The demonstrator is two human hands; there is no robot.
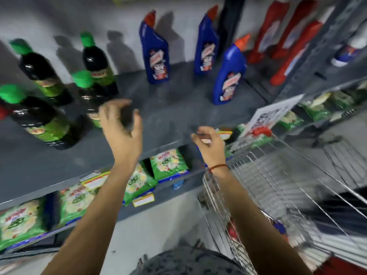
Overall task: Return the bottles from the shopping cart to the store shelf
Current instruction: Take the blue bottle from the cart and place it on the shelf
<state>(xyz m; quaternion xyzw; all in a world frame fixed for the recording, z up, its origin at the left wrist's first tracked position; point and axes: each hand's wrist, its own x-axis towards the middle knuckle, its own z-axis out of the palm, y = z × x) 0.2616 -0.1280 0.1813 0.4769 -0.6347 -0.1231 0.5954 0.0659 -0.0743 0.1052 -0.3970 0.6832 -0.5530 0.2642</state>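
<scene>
The left hand [121, 124] is held above the grey shelf [168, 116], fingers spread and curved, with nothing gripped between them. Just beside its fingertips, on the side away from the right hand, a dark bottle with a green cap [87, 92] stands on the shelf; whether the fingers touch it cannot be told because of blur. Three more dark green-capped bottles are seen further out on that side: one nearest the shelf edge [39, 120], one behind it [39, 72] and one toward the back wall [97, 62].

The right hand [210, 145] is held at the shelf's front edge, fingers loosely curled, with nothing clearly held; a red thread [218, 167] is worn on its wrist. Beyond the gap between the two hands, a blue bottle with a red cap [155, 52] stands at the back of the shelf. Two further blue bottles stand beyond the right hand: one by the back wall [206, 46] and one nearer the front with an orange cap [228, 76]. Past these, tall red bottles [288, 40] are seen in the next bay.

The wire shopping cart [278, 175] is placed directly under and outward of the right forearm, its rim against the shelving. Its contents are too blurred to be told. Below both forearms, green packets [168, 163] are lined up on the lower shelf, with yellow price tags [143, 201] fixed along its edge.
</scene>
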